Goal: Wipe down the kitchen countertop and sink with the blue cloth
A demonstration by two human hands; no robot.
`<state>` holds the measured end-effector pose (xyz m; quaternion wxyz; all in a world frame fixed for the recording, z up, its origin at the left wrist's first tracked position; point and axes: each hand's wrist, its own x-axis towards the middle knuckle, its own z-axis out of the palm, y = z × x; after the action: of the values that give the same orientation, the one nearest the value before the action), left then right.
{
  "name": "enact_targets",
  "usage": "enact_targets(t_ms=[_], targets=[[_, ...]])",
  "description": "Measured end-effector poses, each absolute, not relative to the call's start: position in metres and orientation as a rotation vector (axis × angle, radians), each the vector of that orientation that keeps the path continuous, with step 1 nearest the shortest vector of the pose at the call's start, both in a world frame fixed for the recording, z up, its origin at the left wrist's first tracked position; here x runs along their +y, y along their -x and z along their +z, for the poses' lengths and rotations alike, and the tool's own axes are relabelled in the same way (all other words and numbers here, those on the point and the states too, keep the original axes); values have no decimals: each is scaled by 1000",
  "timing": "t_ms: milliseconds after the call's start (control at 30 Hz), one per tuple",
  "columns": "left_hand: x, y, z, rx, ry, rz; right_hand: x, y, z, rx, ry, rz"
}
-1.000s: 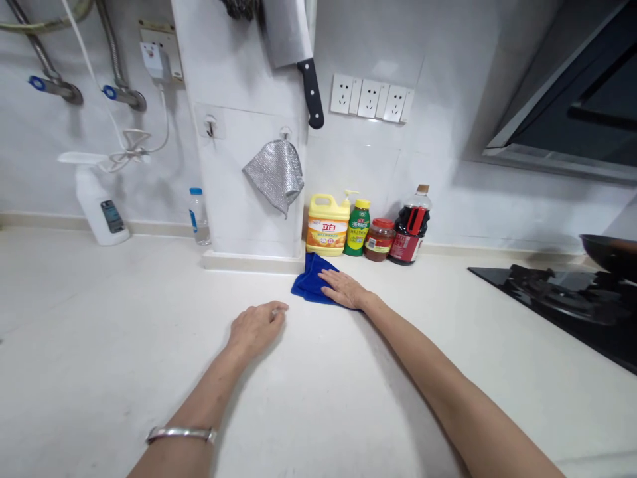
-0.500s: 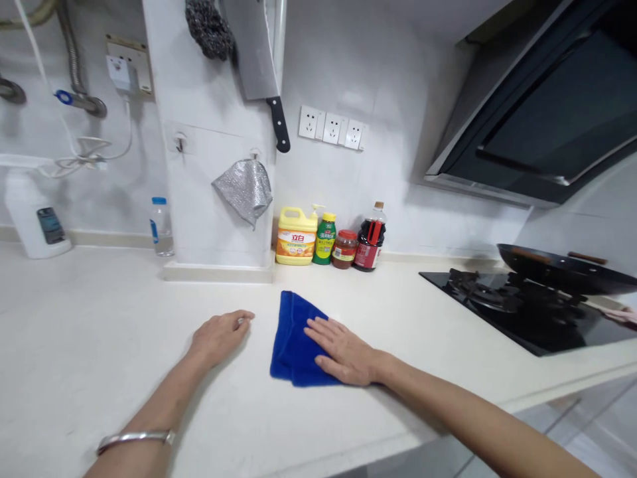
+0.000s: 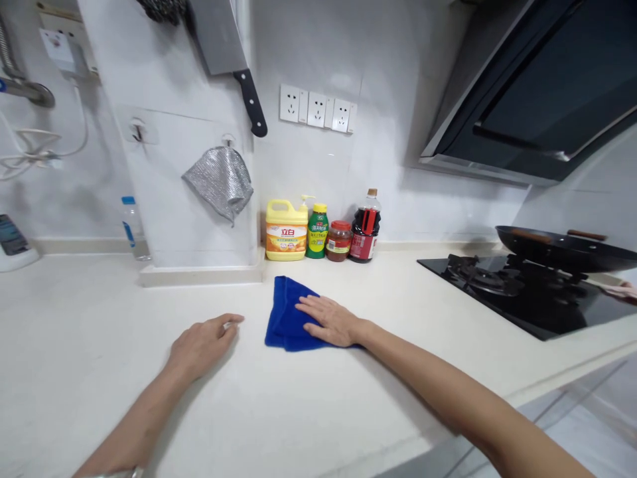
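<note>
My right hand point(image 3: 329, 321) lies flat, fingers stretched out, on a blue cloth point(image 3: 287, 320) spread on the white countertop point(image 3: 279, 411). The palm covers the cloth's right part, and a fold runs along its left side. To the left, my left hand point(image 3: 202, 345) rests on the countertop, apart from the cloth. Its index finger points right, with a gap between it and the thumb; the other fingers are loosely curled and partly hidden. I see nothing held in it.
Against the back wall stand a yellow detergent jug point(image 3: 286, 232), a green bottle point(image 3: 317, 232), a red-lidded jar point(image 3: 338, 241) and a dark sauce bottle point(image 3: 365, 229). A cleaver point(image 3: 219, 40) and a silver mesh cloth point(image 3: 221, 180) hang left. Right is a gas stove point(image 3: 517, 305) with a wok point(image 3: 567, 251).
My right hand and the blue cloth have slid away from me, toward the back wall. The left hand stays on the countertop. The view has shifted slightly to the right.
</note>
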<state>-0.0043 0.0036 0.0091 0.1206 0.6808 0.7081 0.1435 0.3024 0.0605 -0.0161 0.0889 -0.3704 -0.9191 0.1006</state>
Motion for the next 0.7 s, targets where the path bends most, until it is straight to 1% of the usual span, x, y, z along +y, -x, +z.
enact_targets(t_ms=[300, 500, 700], targets=[[6, 12, 5, 2029, -1967, 489, 141, -302, -22, -2597, 1441, 240], [10, 17, 1, 2030, -1955, 473, 156, -323, -29, -2569, 1460, 223], [14, 22, -3, 2034, -1924, 476, 161, -371, -36, -2500, 1583, 159]])
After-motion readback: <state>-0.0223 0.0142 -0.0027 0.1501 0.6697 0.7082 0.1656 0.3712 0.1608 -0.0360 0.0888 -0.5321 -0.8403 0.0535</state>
